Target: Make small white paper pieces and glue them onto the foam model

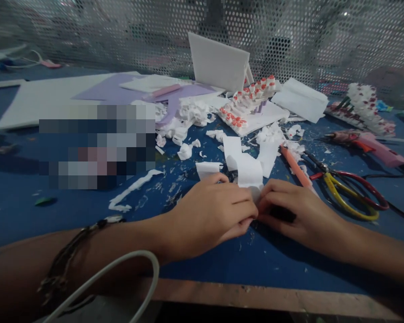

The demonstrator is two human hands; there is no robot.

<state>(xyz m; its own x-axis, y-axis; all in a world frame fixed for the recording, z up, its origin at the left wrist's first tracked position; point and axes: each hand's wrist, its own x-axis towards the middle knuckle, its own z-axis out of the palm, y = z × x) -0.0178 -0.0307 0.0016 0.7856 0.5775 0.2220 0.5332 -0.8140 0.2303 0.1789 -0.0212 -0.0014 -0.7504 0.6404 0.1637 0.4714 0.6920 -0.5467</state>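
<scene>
Near the front of the blue table, my left hand (pixel 218 206) and my right hand (pixel 297 208) meet with their fingertips almost touching. Between them rises a curled white paper strip (pixel 249 169); the fingers of both hands are closed on its lower end, which they mostly hide. Just beyond lie more white paper pieces (pixel 232 150), one folded piece (pixel 208 168) beside my left knuckles. An orange cutter or stick (pixel 296 166) lies past my right hand. Scissors (pixel 336 184) with yellow and red handles rest to its right.
A pink glue gun (pixel 380 148) with a black cord lies at right. Behind stand a white model with red dots (pixel 255 101), a second model (pixel 363 105) and a white board (pixel 218 63). Crumpled paper (pixel 195 112) and purple sheets (pixel 104 89) spread left. A white cable (pixel 148 255) loops in front.
</scene>
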